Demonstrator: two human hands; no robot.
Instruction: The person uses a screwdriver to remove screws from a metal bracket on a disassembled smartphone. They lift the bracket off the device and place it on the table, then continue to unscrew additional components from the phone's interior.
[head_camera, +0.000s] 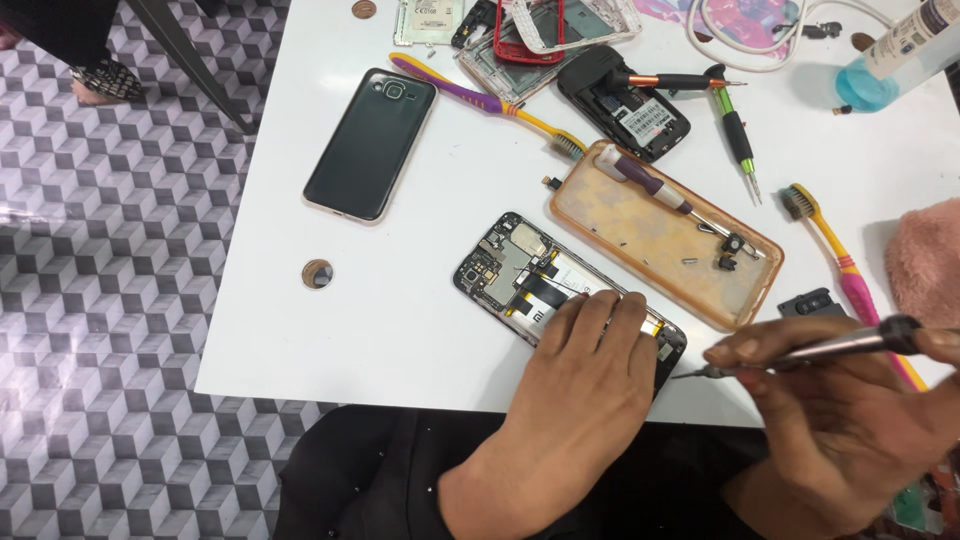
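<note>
An opened phone (520, 270) with its back removed lies on the white table (400, 330), its battery and circuit board exposed. My left hand (590, 370) rests flat on its lower end, fingers pressing the battery. My right hand (840, 400) grips a dark metal screwdriver (850, 343), its tip pointing left toward the phone's bottom corner. An orange translucent phone case (640, 225) beside the phone holds a purple-handled screwdriver (650, 185), small screws and parts.
A closed dark phone (372, 143) lies at the left. A purple-yellow toothbrush (480, 98), a pink-yellow toothbrush (840, 265), a green screwdriver (738, 135), other phone shells (625, 100), a blue liquid bottle (890, 60), a white cable (750, 40) and a pink cloth (925, 265) crowd the back and right.
</note>
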